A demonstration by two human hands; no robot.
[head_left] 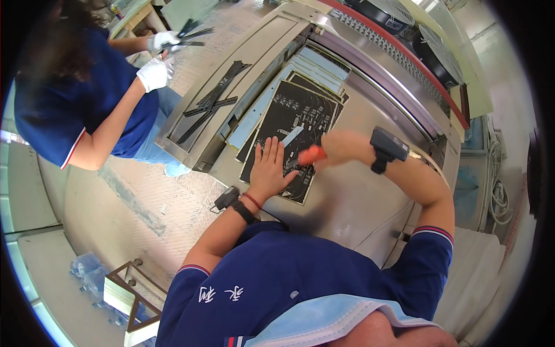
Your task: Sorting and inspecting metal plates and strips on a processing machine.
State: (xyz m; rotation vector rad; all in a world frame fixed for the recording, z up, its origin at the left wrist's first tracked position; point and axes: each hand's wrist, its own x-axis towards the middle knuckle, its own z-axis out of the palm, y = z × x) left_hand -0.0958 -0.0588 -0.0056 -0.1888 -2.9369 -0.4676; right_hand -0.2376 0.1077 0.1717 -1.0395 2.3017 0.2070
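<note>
Left fingers [270, 151]: held straight and slightly apart, the thumb well out to the side; our left hand [267, 174] lies palm down on the black panel [315, 118], with nothing gripped.
Right fingers: clamped on an orange-red object [312, 154], as far as the motion blur lets us see; our right hand [342, 147] is over the panel's edge at three o'clock from the left fingertips.
Black panel: just off the middle of our view toward one o'clock, tilted a little, with pale printed marks, on top of a stack on the metal bench [361, 196].
Pale blue strip: a short piece [293, 136] on the panel, at one o'clock from our left fingertips.
Blue sheets: pale sheets [324, 62] showing beyond the panel at twelve o'clock and along its nine o'clock side.
Black strips: long, perforated strips [211, 104], some crossed, on a metal ledge at ten o'clock from the panel.
Co-worker: a person in a dark blue shirt [110, 81] toward ten o'clock, both white gloves [153, 74] around more dark strips [191, 37].
Fans: two black round fans [439, 56] toward two o'clock, beyond a red rail [404, 55].
Wrists: we wear a black device on each, with a red bracelet [252, 200] on the left.
</note>
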